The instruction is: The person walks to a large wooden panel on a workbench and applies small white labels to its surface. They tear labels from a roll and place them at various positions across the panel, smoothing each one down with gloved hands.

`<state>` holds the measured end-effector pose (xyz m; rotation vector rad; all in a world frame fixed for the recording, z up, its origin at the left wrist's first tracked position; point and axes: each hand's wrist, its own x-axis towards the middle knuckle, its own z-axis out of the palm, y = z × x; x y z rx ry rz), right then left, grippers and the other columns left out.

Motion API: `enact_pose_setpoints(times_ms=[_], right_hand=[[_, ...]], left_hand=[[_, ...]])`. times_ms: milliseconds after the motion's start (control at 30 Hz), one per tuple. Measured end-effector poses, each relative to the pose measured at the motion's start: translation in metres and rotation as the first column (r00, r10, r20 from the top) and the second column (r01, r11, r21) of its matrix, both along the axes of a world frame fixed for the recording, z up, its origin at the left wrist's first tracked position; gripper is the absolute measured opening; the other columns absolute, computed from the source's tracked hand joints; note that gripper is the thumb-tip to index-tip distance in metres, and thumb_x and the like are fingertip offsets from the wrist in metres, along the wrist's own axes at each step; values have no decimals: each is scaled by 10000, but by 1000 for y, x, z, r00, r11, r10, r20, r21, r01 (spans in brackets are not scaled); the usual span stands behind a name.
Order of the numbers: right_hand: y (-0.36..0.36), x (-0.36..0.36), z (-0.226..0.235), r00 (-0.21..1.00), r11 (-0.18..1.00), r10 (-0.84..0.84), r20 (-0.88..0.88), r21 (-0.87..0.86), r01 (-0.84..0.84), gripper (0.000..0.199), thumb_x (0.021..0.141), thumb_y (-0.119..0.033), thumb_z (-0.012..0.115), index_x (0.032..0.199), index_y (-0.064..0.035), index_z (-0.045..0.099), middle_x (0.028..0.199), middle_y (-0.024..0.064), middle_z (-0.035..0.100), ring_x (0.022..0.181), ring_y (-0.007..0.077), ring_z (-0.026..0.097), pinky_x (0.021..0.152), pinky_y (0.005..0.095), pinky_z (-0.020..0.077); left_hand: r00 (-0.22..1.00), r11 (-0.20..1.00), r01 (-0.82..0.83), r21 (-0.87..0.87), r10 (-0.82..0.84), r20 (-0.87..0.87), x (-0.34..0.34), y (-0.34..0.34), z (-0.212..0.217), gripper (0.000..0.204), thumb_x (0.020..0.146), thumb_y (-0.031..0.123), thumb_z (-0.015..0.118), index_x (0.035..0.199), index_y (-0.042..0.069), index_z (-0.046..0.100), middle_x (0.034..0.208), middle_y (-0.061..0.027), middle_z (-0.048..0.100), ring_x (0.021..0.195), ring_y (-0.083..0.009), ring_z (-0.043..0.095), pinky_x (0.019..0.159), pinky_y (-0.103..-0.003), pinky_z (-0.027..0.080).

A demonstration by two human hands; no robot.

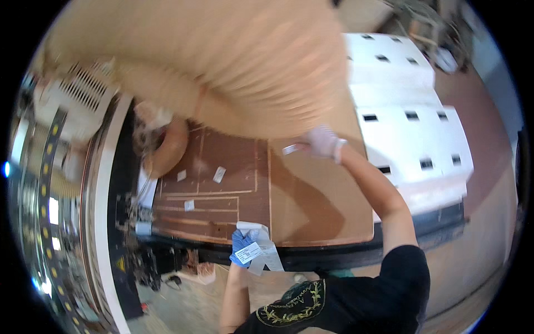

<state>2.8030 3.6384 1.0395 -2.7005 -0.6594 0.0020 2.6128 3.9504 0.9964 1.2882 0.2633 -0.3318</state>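
Note:
My left hand (242, 245), in a blue glove, is closed on a strip of white labels (271, 257) at the near edge of the table. One printed label (248, 253) lies across its fingers. My right hand (322, 142), in a pale glove, reaches out over the plain brown part of the board (317, 200). A small white label (290, 149) is pinched in its fingertips. On the darker, grooved part of the board (222, 156) lie several loose white labels, among them one label (219, 174) near the middle.
A large tan ribbed hose-like shape (222, 67), blurred, hangs over the far part of the board. White panels (411, 139) with black rectangles stand along the right. A machine gantry with a white beam (111, 183) and a curved tan tube (169, 147) borders the left.

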Motion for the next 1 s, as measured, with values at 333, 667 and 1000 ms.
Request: enact_pose_setpoints(times_ms=[333, 667, 1000], right_hand=[[-71, 19, -1, 983, 977, -87, 159, 206, 53, 110, 747, -185, 577, 762, -80, 606, 824, 157, 592, 715, 289, 576, 658, 377, 447], [2, -39, -81, 938, 679, -347, 0, 689, 251, 144, 772, -87, 558, 914, -69, 563, 787, 62, 574, 685, 171, 538, 667, 254, 444], [166, -105, -47, 947, 792, -158, -280, 537, 291, 129, 771, -139, 578, 823, -22, 569, 737, 64, 581, 711, 132, 528, 654, 278, 444]], left_hand=[[917, 918, -393, -50, 387, -94, -99, 33, 9, 202, 776, 87, 617, 959, 30, 551, 845, -37, 604, 710, -128, 583, 602, -261, 490], [793, 781, -608, -146, 607, -55, -145, 109, -3, 258, 763, 120, 652, 985, 50, 540, 871, -38, 602, 754, -158, 593, 660, -281, 505], [763, 726, -638, -256, 641, -82, -173, 180, 10, 235, 777, 117, 644, 979, 60, 539, 866, -38, 599, 743, -148, 586, 650, -276, 498]])
